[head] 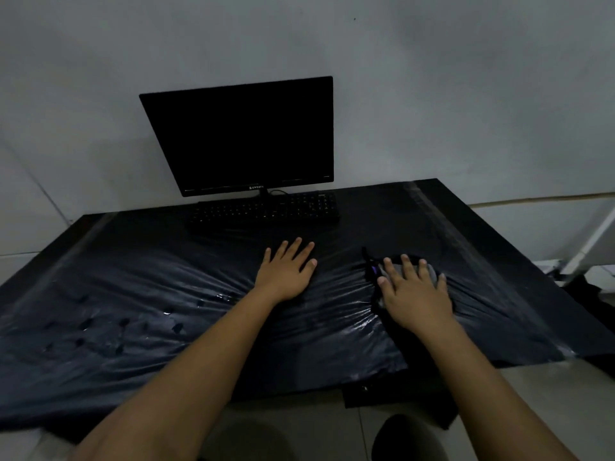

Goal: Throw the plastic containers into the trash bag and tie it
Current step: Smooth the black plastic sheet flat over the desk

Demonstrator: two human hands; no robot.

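Note:
My left hand [286, 274] lies flat on the dark table [499, 261], fingers apart, holding nothing. To its right, my right hand [412, 294] rests with fingers spread on top of a grey rounded plastic container [396, 271]; only slivers of it show between the fingers. The container sits in the mouth of a black trash bag [399, 354]. The bag runs under my right forearm toward me and hangs over the table's front edge. I cannot tell whether other containers are inside it.
Glossy wrinkled plastic film [133, 311] covers the tabletop. A dark monitor [246, 138] and a black keyboard [266, 211] stand at the back against a grey wall. A white frame [592, 241] leans at the far right. Pale floor tiles [332, 427] lie below.

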